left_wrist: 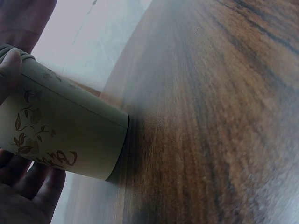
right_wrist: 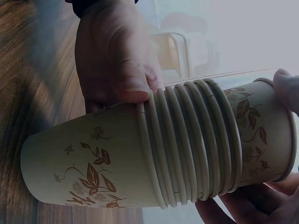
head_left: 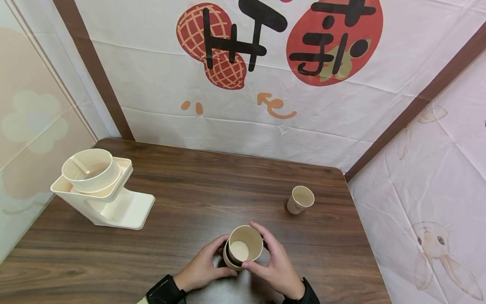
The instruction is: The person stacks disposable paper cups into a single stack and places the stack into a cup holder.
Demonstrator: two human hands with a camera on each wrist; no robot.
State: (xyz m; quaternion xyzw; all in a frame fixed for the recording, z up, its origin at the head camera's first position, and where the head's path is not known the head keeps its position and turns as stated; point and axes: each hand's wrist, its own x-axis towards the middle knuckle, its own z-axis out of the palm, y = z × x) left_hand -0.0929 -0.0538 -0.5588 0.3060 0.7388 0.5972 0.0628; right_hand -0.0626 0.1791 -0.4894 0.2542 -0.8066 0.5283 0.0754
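Note:
A nested stack of paper cups point(right_wrist: 191, 149), beige with brown leaf prints, stands upright with its base at the table. My left hand point(head_left: 203, 266) grips the stack around its side, its thumb by the lowest rims in the right wrist view. Partly inside the top of the stack sits one more paper cup point(head_left: 248, 240), its upper part raised above the other rims and tilted slightly. That cup is held near its rim by my right hand point(head_left: 279, 266), thumb on one side and fingers on the other. Its inside looks bare in the head view.
Farther back to the right, a single paper cup point(head_left: 295, 206) stands upright on the brown wooden table point(head_left: 212, 190). At the left is a cream stand point(head_left: 133, 211) carrying a round bowl point(head_left: 95, 183) with a handle-like piece inside. Printed cloth walls point(head_left: 235, 131) border the table.

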